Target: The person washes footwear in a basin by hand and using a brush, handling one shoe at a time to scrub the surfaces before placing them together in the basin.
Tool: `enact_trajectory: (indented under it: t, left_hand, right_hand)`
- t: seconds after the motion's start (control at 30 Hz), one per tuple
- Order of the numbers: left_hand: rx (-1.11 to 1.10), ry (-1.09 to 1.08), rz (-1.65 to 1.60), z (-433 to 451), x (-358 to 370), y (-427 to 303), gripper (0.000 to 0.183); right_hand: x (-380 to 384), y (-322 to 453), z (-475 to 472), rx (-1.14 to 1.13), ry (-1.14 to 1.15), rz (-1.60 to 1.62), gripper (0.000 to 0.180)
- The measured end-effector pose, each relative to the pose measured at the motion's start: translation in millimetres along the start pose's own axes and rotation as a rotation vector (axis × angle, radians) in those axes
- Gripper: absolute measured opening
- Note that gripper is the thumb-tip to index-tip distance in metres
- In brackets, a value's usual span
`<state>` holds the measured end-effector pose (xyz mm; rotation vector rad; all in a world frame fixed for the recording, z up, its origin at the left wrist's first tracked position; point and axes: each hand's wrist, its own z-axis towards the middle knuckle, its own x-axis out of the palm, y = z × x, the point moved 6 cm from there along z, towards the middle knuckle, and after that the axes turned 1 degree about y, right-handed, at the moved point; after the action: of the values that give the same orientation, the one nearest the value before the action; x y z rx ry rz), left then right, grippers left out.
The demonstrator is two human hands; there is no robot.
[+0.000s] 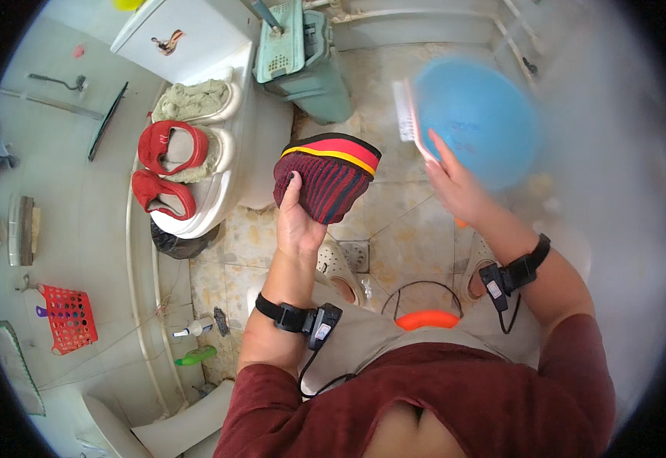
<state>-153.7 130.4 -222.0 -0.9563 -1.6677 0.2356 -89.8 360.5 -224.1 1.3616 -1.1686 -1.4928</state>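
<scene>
My left hand (300,226) grips a knitted item (327,183), a slipper or a cap by its shape. Maroon and dark stripes cover its body, and a black, red and yellow band runs along its top edge; my thumb lies on the stripes. In my right hand (453,189) is a pink-handled scrub brush (408,114), its pale bristles facing left toward the knit. The brush is blurred and apart from the knitted item. Behind the right hand, a round blue plastic basin (481,120) stands low on the right; its contents are unclear.
Red slippers (173,147) and fluffy green slippers (192,98) with white soles lie on the toilet (218,200). A green lidded bin (310,86) stands beside it. Bottles (196,355) lie on the tiled floor (407,209) at left. A red basket (69,320) hangs on the wall.
</scene>
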Motion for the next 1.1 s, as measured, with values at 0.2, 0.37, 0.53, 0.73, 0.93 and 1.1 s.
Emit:
enact_trajectory:
  t: [0.2,0.37,0.53,0.73,0.93,1.1]
  left_hand:
    - [-0.095,0.177,0.229,-14.0,17.8,28.0,0.04]
    - [-0.222,0.504,0.675,-23.1,24.3,43.7,0.046]
    - [-0.235,0.498,0.706,-20.2,27.6,49.9,0.052]
    - [-0.251,-0.022,0.531,-3.4,11.1,42.4,0.059]
    - [-0.163,0.396,0.615,-17.2,40.9,45.3,0.063]
    - [-0.214,0.406,0.709,-20.0,29.3,51.6,0.044]
  right_hand:
    - [22.3,-17.3,2.1,0.607,0.18,0.477,0.06]
    - [53.5,-15.4,4.8,0.463,0.378,1.005,0.079]
    - [34.3,1.4,4.7,0.332,0.219,0.818,0.088]
    - [27.4,-3.7,12.2,0.408,0.142,0.775,0.081]
    - [47.7,-24.4,7.3,0.638,0.255,0.984,0.06]
    - [48.8,-44.4,11.3,0.659,0.161,0.896,0.045]
